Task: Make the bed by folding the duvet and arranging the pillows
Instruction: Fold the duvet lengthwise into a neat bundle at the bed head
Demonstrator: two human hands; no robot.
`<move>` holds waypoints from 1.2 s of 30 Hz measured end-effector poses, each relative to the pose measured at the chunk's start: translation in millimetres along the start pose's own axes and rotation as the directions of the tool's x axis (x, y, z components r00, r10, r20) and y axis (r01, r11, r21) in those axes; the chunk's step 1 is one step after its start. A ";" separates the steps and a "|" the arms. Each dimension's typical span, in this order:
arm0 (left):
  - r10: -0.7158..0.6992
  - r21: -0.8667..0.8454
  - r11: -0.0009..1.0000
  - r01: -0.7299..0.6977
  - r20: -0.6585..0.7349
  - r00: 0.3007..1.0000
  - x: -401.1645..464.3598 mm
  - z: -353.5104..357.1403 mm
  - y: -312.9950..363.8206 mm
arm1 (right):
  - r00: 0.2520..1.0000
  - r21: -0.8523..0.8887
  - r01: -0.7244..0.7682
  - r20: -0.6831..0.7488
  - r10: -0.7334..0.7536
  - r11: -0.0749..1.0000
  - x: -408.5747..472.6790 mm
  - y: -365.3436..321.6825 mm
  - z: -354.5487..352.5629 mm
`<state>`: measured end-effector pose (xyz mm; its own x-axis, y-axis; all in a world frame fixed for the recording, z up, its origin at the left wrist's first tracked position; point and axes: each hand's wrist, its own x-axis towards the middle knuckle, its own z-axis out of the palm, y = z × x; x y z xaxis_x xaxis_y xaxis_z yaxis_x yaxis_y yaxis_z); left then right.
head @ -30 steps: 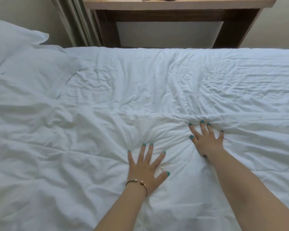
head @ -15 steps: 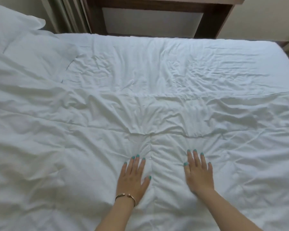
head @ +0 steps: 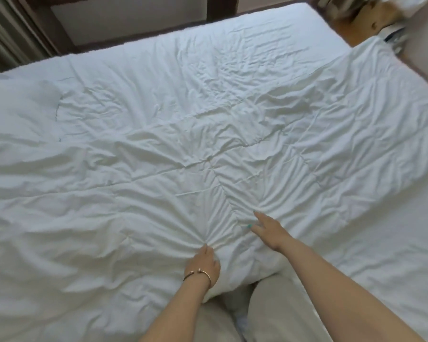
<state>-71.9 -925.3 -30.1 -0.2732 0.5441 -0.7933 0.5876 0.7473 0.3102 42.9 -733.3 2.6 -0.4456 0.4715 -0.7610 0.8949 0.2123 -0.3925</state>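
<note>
White duvet [head: 158, 169] bunches under the left hand [head: 204, 264], fingers pinching cloth; right hand [head: 267, 230] lies spread flat; better to smooth outward evenly

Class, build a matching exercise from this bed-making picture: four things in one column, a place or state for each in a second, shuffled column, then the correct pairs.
Column A
1. left hand
2. right hand
3. duvet
4. bare sheet

Column B
a. white and creased, spread over most of the bed
b. wears a gold bracelet, fingers bunching the fabric into radiating folds
c. uncovered strip along the right side of the bed
d. fingers stretched out flat on the fabric, teal nail showing

Pairs: 1-b, 2-d, 3-a, 4-c
</note>
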 end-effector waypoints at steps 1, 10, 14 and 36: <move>0.001 -0.011 1.000 -0.001 0.030 1.000 0.5 -8.7 2.5 | 0.999 -0.004 -0.011 -0.031 0.010 1.000 -6.3 -2.4 -1.3; 0.035 -0.189 0.981 -0.036 -0.007 0.999 10.1 -43.6 43.5 | 0.977 -0.030 -0.214 -0.009 0.214 0.976 -35.7 26.1 0.6; -0.009 -0.192 0.981 0.017 0.044 0.999 0.7 -23.2 63.5 | 0.974 -0.021 -0.218 0.064 0.219 0.976 -38.9 47.0 -7.7; -0.313 -0.320 0.920 0.228 -0.248 0.917 53.1 -40.9 373.2 | 0.994 -0.325 -0.040 0.086 0.072 0.945 36.1 206.7 -294.0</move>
<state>101.8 -602.0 65.0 -0.6234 0.3591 -0.6945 0.2342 0.9333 0.2724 218.6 -420.7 45.8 -0.3805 0.4098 -0.8290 0.8712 0.4595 -0.1728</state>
